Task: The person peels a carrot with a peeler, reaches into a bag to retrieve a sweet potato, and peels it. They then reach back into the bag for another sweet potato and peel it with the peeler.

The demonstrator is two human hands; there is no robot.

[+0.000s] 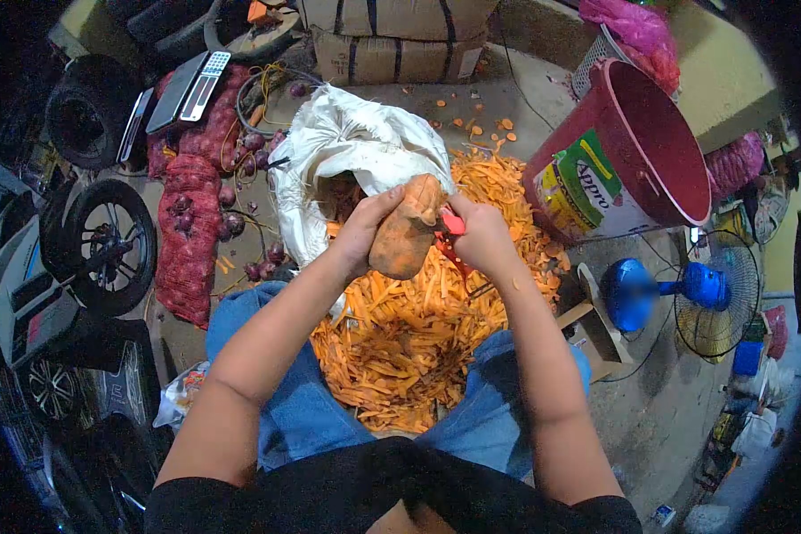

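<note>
My left hand [362,233] is wrapped round a large brownish-orange root [402,242], holding it in front of me above the pile. Close by its right side, my right hand [485,236] is closed on a red-handled tool [453,222], whose working end is mostly hidden by the root and my fingers. Beneath both hands, a big heap of orange peelings [392,329] spreads between my knees and to the right. Just beyond the root lies an open white sack [365,133], with its dark mouth toward me.
Red mesh bags of onions [187,240] lie at the left, near a scale [180,93] and a motorbike wheel [109,247]. A tall red bucket [543,178] leans at the right, near a blue fan [707,287]. Cardboard boxes [400,59] stand at the back.
</note>
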